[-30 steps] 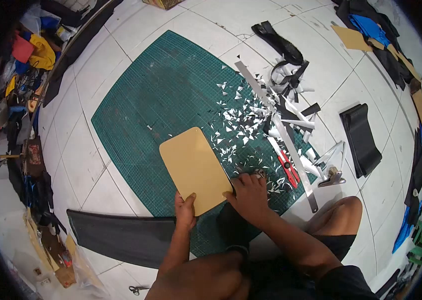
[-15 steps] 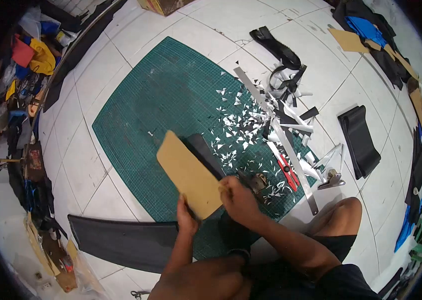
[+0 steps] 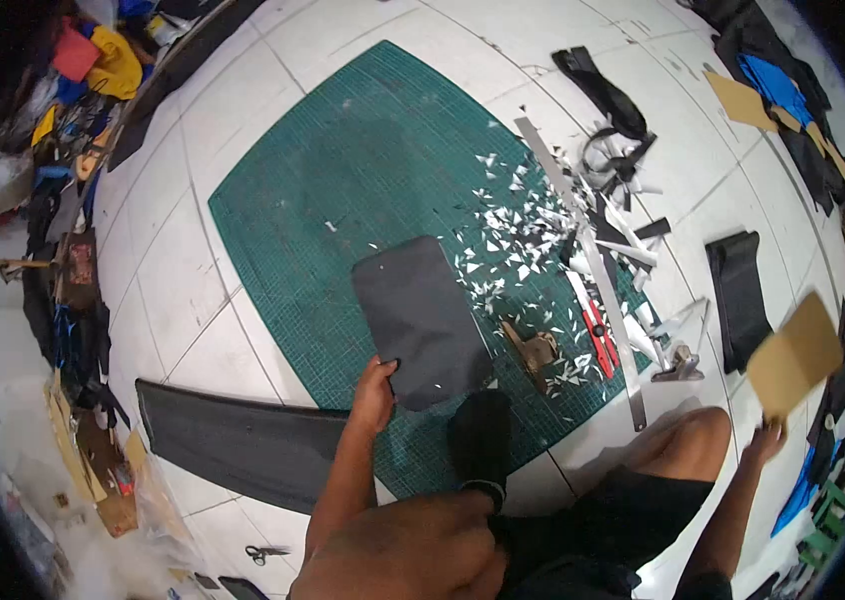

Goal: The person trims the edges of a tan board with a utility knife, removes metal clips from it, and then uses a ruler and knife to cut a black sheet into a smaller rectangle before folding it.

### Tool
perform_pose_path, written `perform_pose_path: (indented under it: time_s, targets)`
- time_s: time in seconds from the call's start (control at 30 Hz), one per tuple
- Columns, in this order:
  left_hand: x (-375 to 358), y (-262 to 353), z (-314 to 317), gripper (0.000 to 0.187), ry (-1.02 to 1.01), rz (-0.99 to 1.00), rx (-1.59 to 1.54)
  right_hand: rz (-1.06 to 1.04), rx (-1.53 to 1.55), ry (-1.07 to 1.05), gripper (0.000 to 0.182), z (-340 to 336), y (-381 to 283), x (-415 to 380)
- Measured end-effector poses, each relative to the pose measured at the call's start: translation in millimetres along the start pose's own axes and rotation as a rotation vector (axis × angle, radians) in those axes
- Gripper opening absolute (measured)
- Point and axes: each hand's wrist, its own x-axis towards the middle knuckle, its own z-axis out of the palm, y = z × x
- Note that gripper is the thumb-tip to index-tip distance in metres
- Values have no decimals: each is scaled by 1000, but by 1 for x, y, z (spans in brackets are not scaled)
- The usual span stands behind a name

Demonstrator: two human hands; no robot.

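Note:
A dark grey rounded panel [image 3: 423,320] lies on the green cutting mat [image 3: 273,210]. My left hand [image 3: 375,396] grips the panel's lower left edge, with the thumb on top. Far to the right, over the floor, my right hand [image 3: 765,440] holds a tan board [image 3: 795,355] by its lower edge. White scraps [image 3: 518,230] are scattered on the mat to the right of the panel. A metal clip [image 3: 535,350] sits close to the panel's right side.
A steel ruler [image 3: 598,275], a red cutter [image 3: 600,335] and a second clip [image 3: 680,365] are right of centre. Folded black material [image 3: 740,300] lies on the tiles. A long dark strip [image 3: 243,440] and scissors [image 3: 267,553] are at the lower left.
My right hand has carried the tan board from above the mat to the far right, uncovering the dark panel. My left hand has let go of the board and now holds the panel.

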Motion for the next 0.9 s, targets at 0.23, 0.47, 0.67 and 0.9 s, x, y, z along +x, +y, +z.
perform_pose_path:
  time_s: [0.23,0.47,0.67,0.9]
  targets:
    - [3,-11,10,36,134,173,24,204,-573,-1,38,-140,136,-27]
    - [-3,-11,20,29,189,3,-186,-576,-882,258,52,-81,59,-43]
    - [-1,-33,8,21,255,-119,-297,-283,-441,-621,25,124,-101,-197]
    - [-9,-47,38,18,120,-169,-456,351,-191,-1432,50,252,-94,-464]
